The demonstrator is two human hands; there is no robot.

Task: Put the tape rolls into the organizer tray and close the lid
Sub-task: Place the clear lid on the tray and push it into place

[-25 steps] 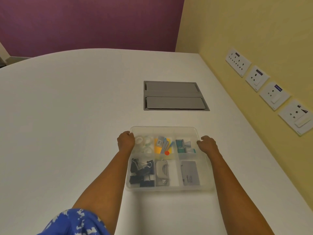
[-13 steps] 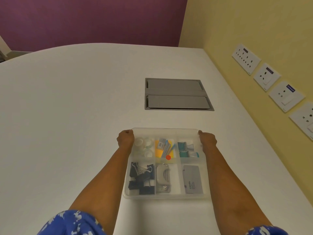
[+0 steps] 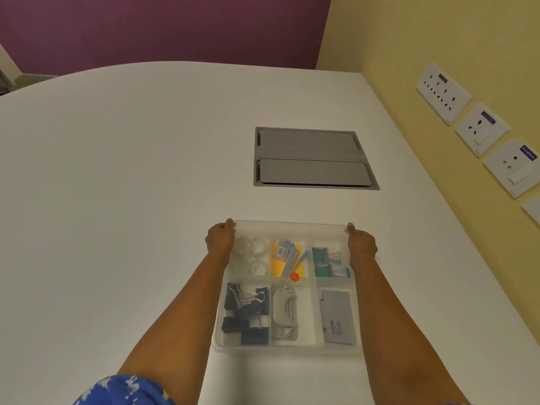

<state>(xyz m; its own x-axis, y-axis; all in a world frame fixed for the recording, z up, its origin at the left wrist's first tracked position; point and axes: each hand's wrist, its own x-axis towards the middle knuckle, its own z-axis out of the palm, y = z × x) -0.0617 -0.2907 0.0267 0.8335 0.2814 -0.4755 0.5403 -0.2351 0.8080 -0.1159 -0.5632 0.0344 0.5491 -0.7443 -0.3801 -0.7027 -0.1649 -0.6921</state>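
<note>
A clear plastic organizer tray lies on the white table in front of me, with its clear lid lying flat over it. Several clear tape rolls rest in the far-left compartment, seen through the lid. My left hand grips the far-left corner of the lid. My right hand grips the far-right corner. Both sets of fingers curl over the lid's far edge.
Other compartments hold black binder clips, a grey hole punch, a grey case, teal clips and yellow notes. A grey hatch is set into the table beyond. Wall sockets line the yellow wall at right.
Both hands have slid from the tray's sides toward its far corners. The camera view has shifted slightly; the tray stays in place.
</note>
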